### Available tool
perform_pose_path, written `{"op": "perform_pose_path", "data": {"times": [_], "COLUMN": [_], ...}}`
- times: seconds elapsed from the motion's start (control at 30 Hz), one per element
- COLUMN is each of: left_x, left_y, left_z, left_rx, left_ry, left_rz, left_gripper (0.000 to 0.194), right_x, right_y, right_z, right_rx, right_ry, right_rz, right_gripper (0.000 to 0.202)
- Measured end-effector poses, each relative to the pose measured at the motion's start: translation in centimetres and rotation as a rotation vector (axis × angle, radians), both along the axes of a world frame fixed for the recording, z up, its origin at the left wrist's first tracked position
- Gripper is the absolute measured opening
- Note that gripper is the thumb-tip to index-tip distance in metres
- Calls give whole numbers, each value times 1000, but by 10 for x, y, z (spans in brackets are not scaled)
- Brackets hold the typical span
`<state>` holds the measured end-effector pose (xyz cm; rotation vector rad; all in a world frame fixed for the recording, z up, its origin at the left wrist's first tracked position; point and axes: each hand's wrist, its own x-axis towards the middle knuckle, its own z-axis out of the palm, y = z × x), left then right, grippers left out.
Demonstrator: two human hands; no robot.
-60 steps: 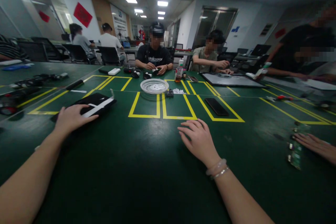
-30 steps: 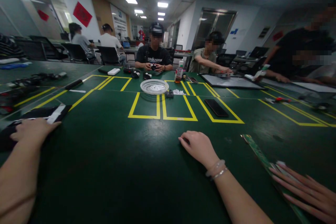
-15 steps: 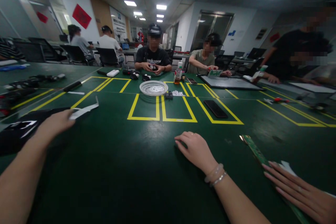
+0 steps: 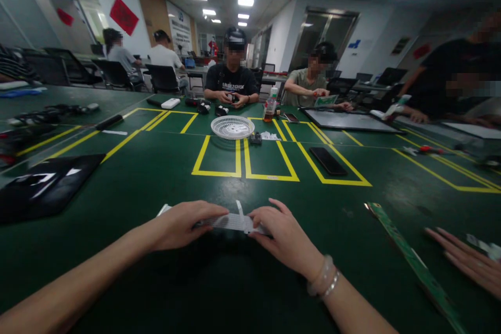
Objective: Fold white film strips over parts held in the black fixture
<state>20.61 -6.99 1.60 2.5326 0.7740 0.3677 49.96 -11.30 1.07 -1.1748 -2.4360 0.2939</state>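
Between my two hands, low over the green table [image 4: 148,282], is a pale, patterned flat strip [image 4: 230,221]. My left hand [image 4: 182,224] grips its left part between thumb and fingers. The right end is pinched by my right hand [image 4: 279,232], which wears bracelets at the wrist. A narrow white tab [image 4: 239,207] sticks up from the strip beside my right fingertips. Another white edge [image 4: 164,210] shows behind my left hand. Its link to the strip is hidden.
A glossy black sheet [image 4: 50,188] lies at the left. Ahead are a white basket [image 4: 232,128], yellow tape rectangles and a black phone [image 4: 327,160]. At the right are a long green circuit board [image 4: 415,261] and another person's hand [image 4: 465,261]. People sit opposite.
My left hand has come from the black sheet to the middle with the white strip. My right hand has moved slightly left and now holds it too. The other person's hand has left the green board.
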Motion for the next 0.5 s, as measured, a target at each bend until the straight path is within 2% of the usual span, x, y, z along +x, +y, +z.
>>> {"op": "perform_pose_path", "data": {"times": [0.1,0.17,0.2,0.3,0.4,0.43,0.47,0.5], "left_x": [-8,-26,-39,-97,-171,-195,-217,-235], "left_y": [8,25,36,71,88,89,87,84], "left_z": [0,1,2,4,0,-3,-8,-13], "left_rx": [7,61,106,256,282,281,231,151], "left_ry": [13,29,40,113,160,166,161,139], "left_rz": [30,150,261,741,1076,1198,1256,1167], "left_gripper": [44,50,57,81,111,114,111,104], "right_x": [3,7,10,19,26,27,29,30], "right_y": [3,7,9,18,26,28,29,30], "right_z": [-2,-3,-3,-5,-4,-3,-2,0], "right_rx": [-51,-62,-67,-90,-162,-192,-229,-273], "right_ry": [51,127,187,489,890,1015,1132,1236], "right_rz": [-6,-57,-99,-248,-370,-409,-449,-487], "right_gripper": [16,19,21,25,35,38,40,41]}}
